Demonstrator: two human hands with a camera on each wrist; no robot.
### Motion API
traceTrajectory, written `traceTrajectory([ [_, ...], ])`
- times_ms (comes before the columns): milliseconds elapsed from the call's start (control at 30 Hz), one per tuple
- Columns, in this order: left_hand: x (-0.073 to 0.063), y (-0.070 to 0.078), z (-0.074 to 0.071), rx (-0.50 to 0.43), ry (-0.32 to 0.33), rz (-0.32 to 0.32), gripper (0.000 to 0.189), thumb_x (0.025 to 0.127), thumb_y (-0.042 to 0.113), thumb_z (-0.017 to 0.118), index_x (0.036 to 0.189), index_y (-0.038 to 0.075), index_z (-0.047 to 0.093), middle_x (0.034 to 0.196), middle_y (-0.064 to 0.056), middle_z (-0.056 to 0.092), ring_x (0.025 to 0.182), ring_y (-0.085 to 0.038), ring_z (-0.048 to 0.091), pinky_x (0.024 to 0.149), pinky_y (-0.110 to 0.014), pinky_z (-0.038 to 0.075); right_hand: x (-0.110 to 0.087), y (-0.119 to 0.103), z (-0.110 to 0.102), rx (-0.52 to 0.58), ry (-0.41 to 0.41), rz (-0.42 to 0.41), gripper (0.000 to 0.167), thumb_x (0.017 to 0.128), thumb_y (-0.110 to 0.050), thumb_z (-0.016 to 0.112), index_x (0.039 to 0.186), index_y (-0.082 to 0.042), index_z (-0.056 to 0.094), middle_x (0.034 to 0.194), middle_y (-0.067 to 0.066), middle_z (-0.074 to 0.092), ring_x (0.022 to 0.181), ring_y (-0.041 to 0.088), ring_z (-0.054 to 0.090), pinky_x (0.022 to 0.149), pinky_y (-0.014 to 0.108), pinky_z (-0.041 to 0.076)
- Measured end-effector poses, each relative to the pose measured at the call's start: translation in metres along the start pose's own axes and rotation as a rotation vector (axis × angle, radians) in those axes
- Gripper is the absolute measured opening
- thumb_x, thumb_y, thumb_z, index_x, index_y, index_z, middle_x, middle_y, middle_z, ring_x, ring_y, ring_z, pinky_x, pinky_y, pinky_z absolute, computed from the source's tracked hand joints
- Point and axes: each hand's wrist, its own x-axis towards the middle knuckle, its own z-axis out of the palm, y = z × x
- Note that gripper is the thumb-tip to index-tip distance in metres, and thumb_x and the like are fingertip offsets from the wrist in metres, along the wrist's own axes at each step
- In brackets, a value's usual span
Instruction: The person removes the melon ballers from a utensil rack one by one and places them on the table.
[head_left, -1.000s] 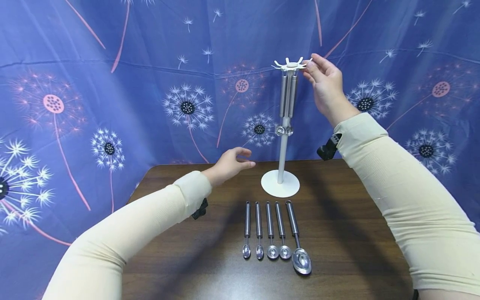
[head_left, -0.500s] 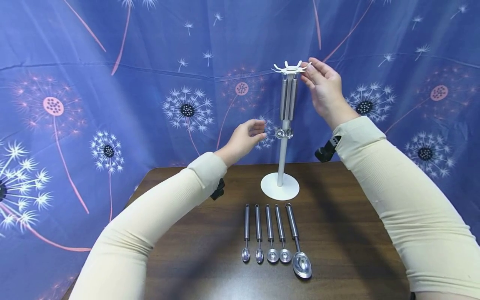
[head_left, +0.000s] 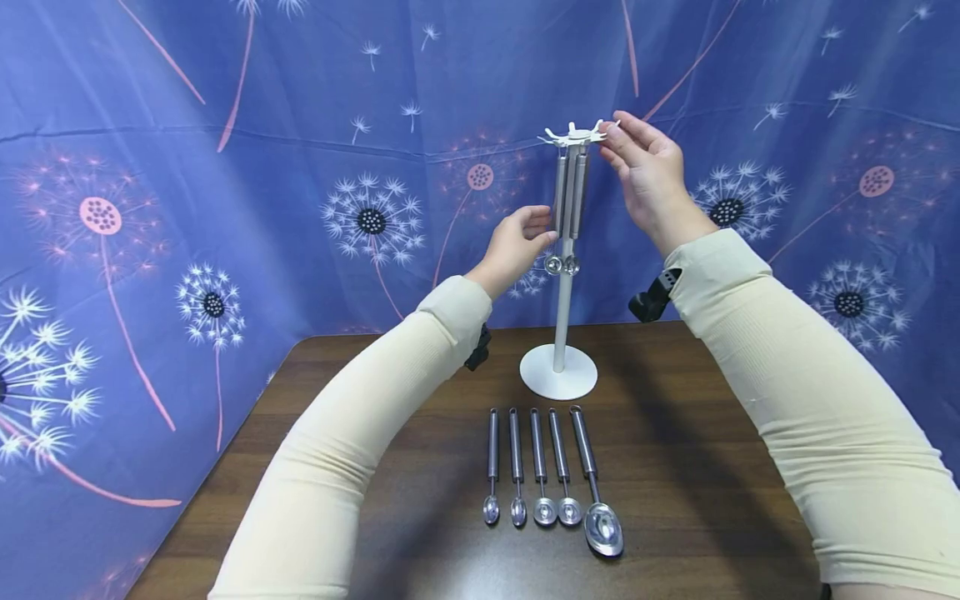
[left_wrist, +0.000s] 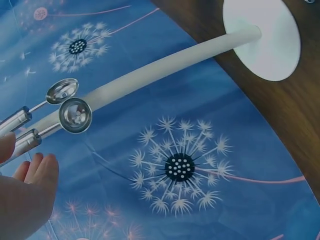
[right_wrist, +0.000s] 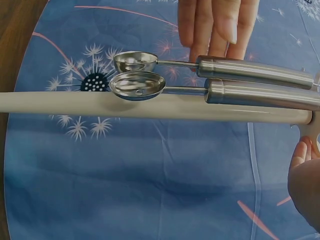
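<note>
A white utensil stand has a round base, a slim pole and a ring of hooks on top. Two steel scoops hang from it, a near-left one and another beside it. My right hand pinches the hook ring's right edge between thumb and fingers. Beside the hanging handles is my left hand, thumb apart from the fingers. In the left wrist view its thumb overlaps one handle. From the right wrist view, the left fingers reach behind the upper scoop's handle.
On the brown table, several steel scoops lie in a row in front of the base, handles pointing away. A large oval scoop ends the row at right; a small oval one ends it at left. A blue dandelion-print cloth hangs behind.
My left hand has risen and moved right, from above the table to beside the hanging scoops. The right hand stays at the hook ring. The hanging scoops have shifted very slightly left.
</note>
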Motion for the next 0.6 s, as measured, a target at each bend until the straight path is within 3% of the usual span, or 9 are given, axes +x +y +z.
traceTrajectory([
  [167,0.008,0.006,0.008,-0.050,0.069,0.017,0.042,0.098,0.014,0.058,0.139,0.009,0.049,0.133,-0.007,0.059,0.120,-0.016,0.058,0.099,-0.019,0.051,-0.002,-0.001,-0.004,0.023,-0.004,-0.016,0.052,0.085,0.007,0.068,0.134,0.008,0.050,0.114,0.018,0.066,0.111,0.027,0.062,0.109,0.029,0.047],
  [333,0.014,0.008,0.014,-0.055,0.086,0.020,0.040,0.096,0.013,0.061,0.135,0.009,0.053,0.124,-0.007,0.063,0.112,-0.015,0.062,0.093,-0.020,0.053,-0.005,-0.002,-0.007,0.039,0.009,-0.029,0.053,0.084,0.009,0.067,0.134,0.010,0.049,0.102,0.015,0.070,0.099,0.023,0.066,0.103,0.029,0.051],
  [600,0.012,0.007,0.013,-0.063,0.154,0.020,0.030,0.093,0.014,0.066,0.122,0.007,0.063,0.110,-0.008,0.068,0.096,-0.015,0.067,0.080,-0.019,0.058,-0.008,0.003,-0.008,-0.035,-0.008,-0.046,0.048,0.087,0.007,0.065,0.132,0.010,0.050,0.106,0.014,0.068,0.094,0.018,0.066,0.106,0.030,0.048],
])
